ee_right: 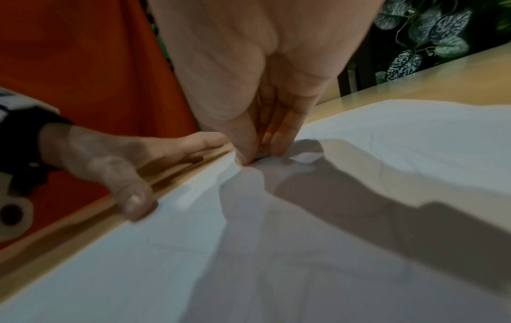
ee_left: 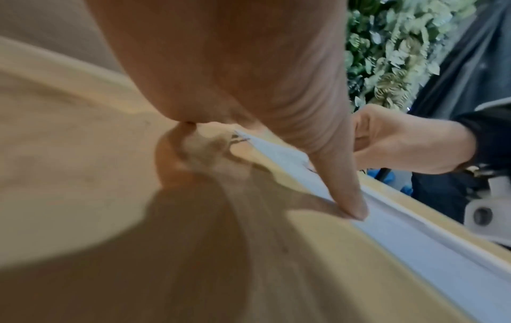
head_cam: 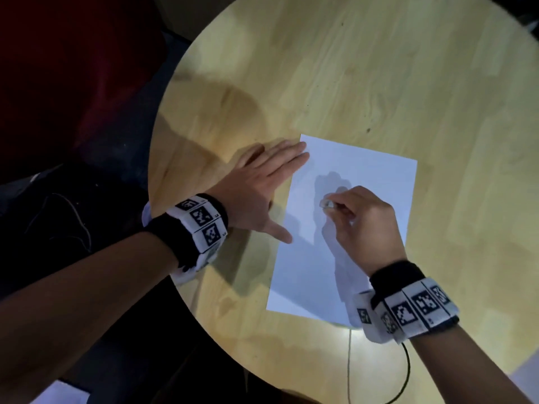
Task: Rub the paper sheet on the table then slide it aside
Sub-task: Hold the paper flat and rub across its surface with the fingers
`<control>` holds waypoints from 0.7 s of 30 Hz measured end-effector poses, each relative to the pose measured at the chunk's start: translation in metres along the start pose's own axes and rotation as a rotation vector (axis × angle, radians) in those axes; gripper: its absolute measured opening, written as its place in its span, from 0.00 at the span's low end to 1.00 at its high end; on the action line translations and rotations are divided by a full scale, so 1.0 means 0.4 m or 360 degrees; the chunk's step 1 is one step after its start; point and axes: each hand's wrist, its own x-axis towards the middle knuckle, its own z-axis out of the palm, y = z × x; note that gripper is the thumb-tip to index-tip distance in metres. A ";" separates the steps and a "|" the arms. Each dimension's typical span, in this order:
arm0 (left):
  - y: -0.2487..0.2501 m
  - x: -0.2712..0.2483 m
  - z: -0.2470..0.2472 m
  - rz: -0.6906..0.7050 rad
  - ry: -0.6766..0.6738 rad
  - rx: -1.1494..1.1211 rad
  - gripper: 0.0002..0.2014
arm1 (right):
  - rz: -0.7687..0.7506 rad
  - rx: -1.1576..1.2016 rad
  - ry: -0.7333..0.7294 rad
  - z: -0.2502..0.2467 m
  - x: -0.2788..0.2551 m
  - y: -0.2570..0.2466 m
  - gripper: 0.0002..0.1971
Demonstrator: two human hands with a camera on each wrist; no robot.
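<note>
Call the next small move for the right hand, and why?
Probably a short rubbing stroke across the paper sheet. The right hand pinches a small pale eraser-like object against the middle of the sheet, and the left hand lies flat, thumb and fingertips on the sheet's left edge, bracing it on the table. The sheet is pinned, so sliding it aside looks premature.

We see a round, pale wooden tabletop point(head_cam: 364, 68) under light that throws hard shadows across it. The floor point(head_cam: 87, 126) beside it is dark. Leafy greenery point(ee_left: 392, 50) stands behind the tabletop, and an orange-red surface point(ee_right: 83, 65) rises at one side.
</note>
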 end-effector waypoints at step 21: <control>0.021 0.014 0.019 -0.0044 -0.0012 0.0085 0.77 | -0.0173 -0.0074 -0.0071 0.044 0.079 -0.063 0.04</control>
